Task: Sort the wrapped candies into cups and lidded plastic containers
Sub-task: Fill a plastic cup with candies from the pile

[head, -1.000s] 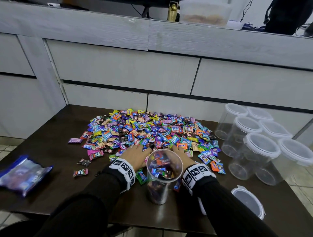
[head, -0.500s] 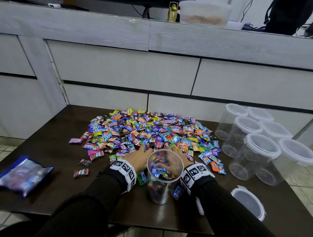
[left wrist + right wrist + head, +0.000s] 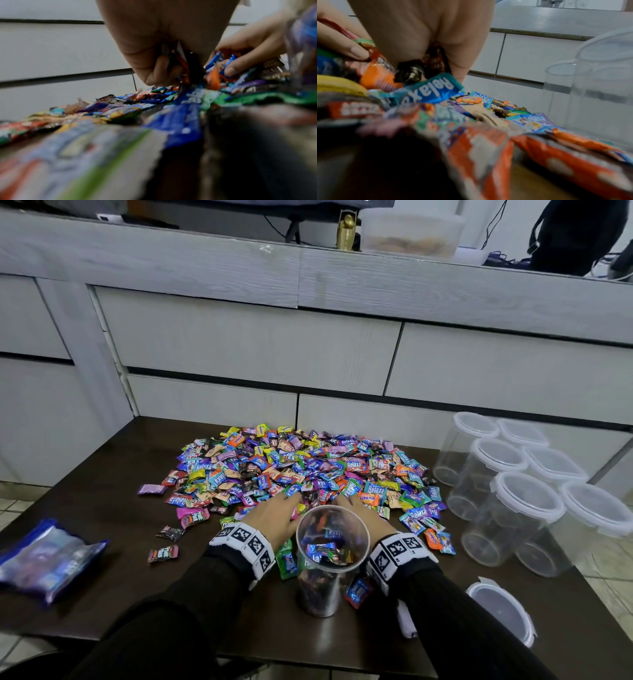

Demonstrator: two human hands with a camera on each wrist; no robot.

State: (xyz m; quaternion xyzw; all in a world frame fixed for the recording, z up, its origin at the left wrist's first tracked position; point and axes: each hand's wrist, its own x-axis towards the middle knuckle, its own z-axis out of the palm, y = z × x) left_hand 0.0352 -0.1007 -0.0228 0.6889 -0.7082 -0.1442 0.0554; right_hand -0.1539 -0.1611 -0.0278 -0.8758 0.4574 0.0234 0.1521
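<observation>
— Peering past the clear cup (image 3: 331, 546), can you see either grip's fingertips?
— No, hidden. Left hand (image 3: 274, 517) and right hand (image 3: 364, 517) are each curled, grasping wrapped candies (image 3: 308, 470) at the pile's near edge on the desk (image 3: 102, 508). "Relaxa" reads clearly.
</observation>
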